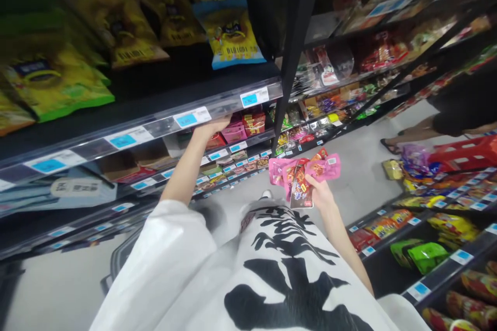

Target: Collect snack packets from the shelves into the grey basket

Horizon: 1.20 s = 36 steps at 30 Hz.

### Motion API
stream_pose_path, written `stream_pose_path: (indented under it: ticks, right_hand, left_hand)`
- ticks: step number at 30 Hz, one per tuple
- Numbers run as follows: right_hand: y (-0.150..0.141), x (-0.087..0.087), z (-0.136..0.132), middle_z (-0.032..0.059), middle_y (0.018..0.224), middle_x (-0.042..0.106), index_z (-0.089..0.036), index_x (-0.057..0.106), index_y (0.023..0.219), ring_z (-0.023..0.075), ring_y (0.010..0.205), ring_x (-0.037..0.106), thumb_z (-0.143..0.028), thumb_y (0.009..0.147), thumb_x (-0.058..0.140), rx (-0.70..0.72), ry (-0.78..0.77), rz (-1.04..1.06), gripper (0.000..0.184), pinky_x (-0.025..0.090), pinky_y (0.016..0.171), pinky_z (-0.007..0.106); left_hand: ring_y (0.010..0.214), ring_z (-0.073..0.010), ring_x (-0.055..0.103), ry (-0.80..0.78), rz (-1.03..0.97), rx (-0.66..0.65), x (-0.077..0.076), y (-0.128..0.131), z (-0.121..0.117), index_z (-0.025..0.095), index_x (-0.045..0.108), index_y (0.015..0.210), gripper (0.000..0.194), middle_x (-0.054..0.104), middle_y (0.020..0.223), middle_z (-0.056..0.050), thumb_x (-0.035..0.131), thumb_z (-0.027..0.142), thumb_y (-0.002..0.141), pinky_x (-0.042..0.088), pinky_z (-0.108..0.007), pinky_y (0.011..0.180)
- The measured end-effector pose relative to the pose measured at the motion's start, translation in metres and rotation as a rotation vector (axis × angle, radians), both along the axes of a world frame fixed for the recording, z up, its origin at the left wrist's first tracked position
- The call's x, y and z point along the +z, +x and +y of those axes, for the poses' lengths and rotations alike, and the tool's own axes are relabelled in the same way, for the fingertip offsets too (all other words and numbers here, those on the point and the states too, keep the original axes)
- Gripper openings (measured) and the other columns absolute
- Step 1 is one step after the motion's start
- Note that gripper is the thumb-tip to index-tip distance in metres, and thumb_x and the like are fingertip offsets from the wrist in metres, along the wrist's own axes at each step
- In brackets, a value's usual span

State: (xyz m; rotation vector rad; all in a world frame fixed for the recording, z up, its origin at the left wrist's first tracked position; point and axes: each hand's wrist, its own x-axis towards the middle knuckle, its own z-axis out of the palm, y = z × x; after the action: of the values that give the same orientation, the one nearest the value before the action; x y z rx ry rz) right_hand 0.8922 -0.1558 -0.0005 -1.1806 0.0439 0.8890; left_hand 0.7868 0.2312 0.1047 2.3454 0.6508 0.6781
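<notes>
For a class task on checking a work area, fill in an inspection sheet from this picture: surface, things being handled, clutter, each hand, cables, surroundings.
Surface: black shelf, its front edge carrying price labels.
Things handled: pink and red packets, bunched together.
Clutter: bagged snacks on the black shelf.
Left hand: beneath that shelf's front edge, near shelved pink packets; fingers partly hidden, grip cannot be told.
Right hand: closed on the bunched packets.
Cables: nothing seen.
Surroundings: grey floor; another person's leg and a red container at picture right.
</notes>
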Motion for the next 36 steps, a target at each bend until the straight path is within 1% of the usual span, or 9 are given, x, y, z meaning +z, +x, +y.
stream_pose_path:
  ticks: [4, 7, 9, 11, 17, 22, 27, 31, 36]
  right_hand:
    - [0.006, 0.008, 0.007, 0.0007, 0.104, 0.082, -0.026, 0.07, 0.103, 0.028, 0.093, 0.079, -0.032, 0.059, 0.098, 0.127, 0.026, 0.128, 0.052, 0.066, 0.089, 0.045]
    - [0.006, 0.012, 0.014, 0.0025, 0.106, 0.082, -0.025, 0.071, 0.106, 0.0285, 0.097, 0.079, -0.031, 0.059, 0.098, 0.255, 0.01, 0.186, 0.054, 0.065, 0.094, 0.045]
    - [0.006, 0.012, 0.018, 0.0033, 0.106, 0.082, -0.024, 0.071, 0.106, 0.0291, 0.098, 0.079, -0.031, 0.059, 0.098, 0.326, -0.021, 0.202, 0.055, 0.065, 0.095, 0.046]
    - [0.009, 0.009, 0.019, 0.0032, 0.101, 0.082, -0.024, 0.072, 0.104, 0.0292, 0.094, 0.079, -0.033, 0.057, 0.099, 0.348, -0.06, 0.193, 0.055, 0.065, 0.092, 0.046]
    - [0.034, 0.013, 0.007, 0.0048, 0.103, 0.082, -0.022, 0.074, 0.101, 0.0269, 0.091, 0.078, -0.03, 0.055, 0.1, 0.431, -0.158, 0.101, 0.053, 0.066, 0.087, 0.043]
    - [0.041, 0.028, 0.005, 0.0061, 0.11, 0.081, -0.022, 0.076, 0.106, 0.0265, 0.099, 0.077, -0.028, 0.061, 0.098, 0.556, -0.203, 0.007, 0.05, 0.065, 0.092, 0.043]
    - [0.027, 0.033, 0.02, 0.0071, 0.117, 0.079, -0.021, 0.076, 0.111, 0.0285, 0.11, 0.074, -0.032, 0.067, 0.095, 0.689, -0.19, -0.116, 0.049, 0.059, 0.105, 0.047]
    - [0.017, 0.032, 0.028, 0.0071, 0.12, 0.078, -0.021, 0.075, 0.113, 0.0287, 0.113, 0.073, -0.033, 0.067, 0.094, 0.68, -0.149, -0.139, 0.051, 0.057, 0.108, 0.05]
    - [0.023, 0.026, 0.018, 0.0071, 0.111, 0.08, -0.02, 0.075, 0.108, 0.0275, 0.101, 0.077, -0.03, 0.061, 0.096, 0.602, -0.158, 0.085, 0.052, 0.062, 0.097, 0.046]
  left_hand:
    - [0.14, -0.0314, 0.051, -0.109, 0.036, -0.057, -0.028, -0.064, -0.098, 0.013, 0.065, 0.13, 0.042, 0.061, 0.146, -0.015, 0.063, 0.04, 0.098, 0.035, -0.048, 0.125]
    - [0.14, -0.0329, 0.054, -0.658, 0.049, -0.242, -0.056, -0.089, -0.184, 0.023, 0.045, 0.153, 0.077, 0.047, 0.161, -0.015, 0.074, 0.053, 0.088, 0.051, -0.046, 0.112]
    - [0.14, -0.0343, 0.054, -0.877, -0.041, -0.138, -0.076, -0.088, -0.223, 0.023, 0.047, 0.151, 0.084, 0.05, 0.158, -0.015, 0.079, 0.057, 0.081, 0.051, -0.046, 0.111]
    - [0.131, -0.0339, 0.061, -0.979, -0.124, -0.01, -0.092, -0.081, -0.241, 0.021, 0.059, 0.137, 0.074, 0.062, 0.144, -0.015, 0.08, 0.06, 0.079, 0.053, -0.045, 0.106]
    - [0.1, -0.0254, 0.07, -0.986, -0.131, 0.168, -0.108, -0.088, -0.233, 0.018, 0.075, 0.106, 0.045, 0.076, 0.11, -0.01, 0.068, 0.059, 0.089, 0.055, -0.036, 0.088]
    - [0.076, -0.0176, 0.06, -0.831, 0.044, 0.075, -0.099, -0.086, -0.234, 0.016, 0.073, 0.088, 0.044, 0.069, 0.08, -0.002, 0.054, 0.054, 0.099, 0.045, -0.027, 0.07]
    - [0.072, -0.0171, 0.059, -0.821, 0.118, 0.031, -0.088, -0.072, -0.235, 0.015, 0.071, 0.088, 0.05, 0.067, 0.077, -0.002, 0.046, 0.055, 0.102, 0.042, -0.026, 0.066]
    - [0.083, -0.0221, 0.067, -0.819, 0.255, -0.163, -0.083, -0.076, -0.227, 0.014, 0.074, 0.094, 0.045, 0.075, 0.09, -0.003, 0.068, 0.058, 0.09, 0.049, -0.027, 0.073]
    - [0.089, -0.024, 0.071, -0.957, 0.117, -0.077, -0.098, -0.087, -0.229, 0.013, 0.074, 0.11, 0.05, 0.078, 0.101, -0.007, 0.073, 0.057, 0.086, 0.054, -0.029, 0.077]
